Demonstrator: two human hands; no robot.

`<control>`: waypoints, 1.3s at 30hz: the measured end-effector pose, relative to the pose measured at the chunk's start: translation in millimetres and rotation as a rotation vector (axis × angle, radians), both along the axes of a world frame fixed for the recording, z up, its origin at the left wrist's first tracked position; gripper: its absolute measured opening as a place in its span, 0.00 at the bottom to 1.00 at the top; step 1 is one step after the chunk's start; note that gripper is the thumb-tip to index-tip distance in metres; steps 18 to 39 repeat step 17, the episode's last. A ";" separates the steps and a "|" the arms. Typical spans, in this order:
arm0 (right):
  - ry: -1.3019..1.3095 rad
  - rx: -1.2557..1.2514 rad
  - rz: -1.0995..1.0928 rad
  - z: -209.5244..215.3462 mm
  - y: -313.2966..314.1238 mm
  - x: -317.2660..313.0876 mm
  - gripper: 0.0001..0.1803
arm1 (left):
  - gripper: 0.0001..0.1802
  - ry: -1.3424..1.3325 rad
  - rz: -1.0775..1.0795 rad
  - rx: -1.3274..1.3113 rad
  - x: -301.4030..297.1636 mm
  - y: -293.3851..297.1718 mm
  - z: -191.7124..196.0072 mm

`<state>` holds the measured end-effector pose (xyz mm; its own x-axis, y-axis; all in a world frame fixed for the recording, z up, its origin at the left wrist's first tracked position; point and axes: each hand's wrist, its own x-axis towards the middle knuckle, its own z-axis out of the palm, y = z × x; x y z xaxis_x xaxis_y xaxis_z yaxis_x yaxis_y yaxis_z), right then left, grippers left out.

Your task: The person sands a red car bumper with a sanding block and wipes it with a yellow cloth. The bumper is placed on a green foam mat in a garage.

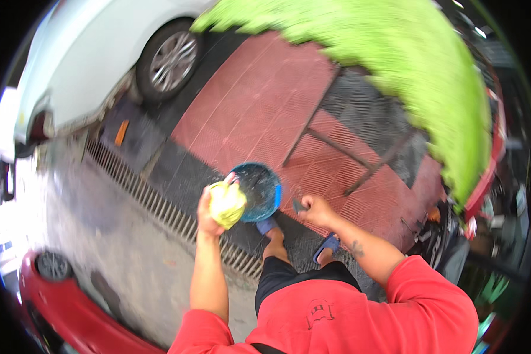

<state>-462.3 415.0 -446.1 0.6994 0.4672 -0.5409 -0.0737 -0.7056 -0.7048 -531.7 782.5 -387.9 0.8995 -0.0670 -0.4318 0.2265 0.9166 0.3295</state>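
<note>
My left hand [207, 213] is closed around a crumpled bright yellow cloth [228, 205], held up beside the rim of a round blue bucket [277, 200]. Liquid with a glinting surface fills part of the bucket. To the right of it, my right hand [317, 211] pinches a small dark grey piece [300, 206]; its kind is too small to make out. Both hands are apart from each other. The bucket stands on the floor just ahead of my feet, in blue slippers [327, 246].
A large shaggy lime-green cover [395, 47] spreads across the far right, with a metal frame [351, 162] beneath. At far left is a white car [94, 53]; a red car [76, 307] stands at lower left. A floor grate [171, 215] runs beside red and black tiles [236, 106].
</note>
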 end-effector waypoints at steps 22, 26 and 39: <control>0.461 0.476 -1.502 77.9 -480.1 -250.5 0.46 | 0.51 -0.443 -0.432 0.615 141.8 -314.9 272.9; 0.461 0.476 -1.502 77.9 -480.1 -250.5 0.46 | 0.51 -0.443 -0.432 0.615 141.8 -314.9 272.9; 0.461 0.476 -1.502 77.9 -480.1 -250.5 0.46 | 0.51 -0.443 -0.432 0.615 141.8 -314.9 272.9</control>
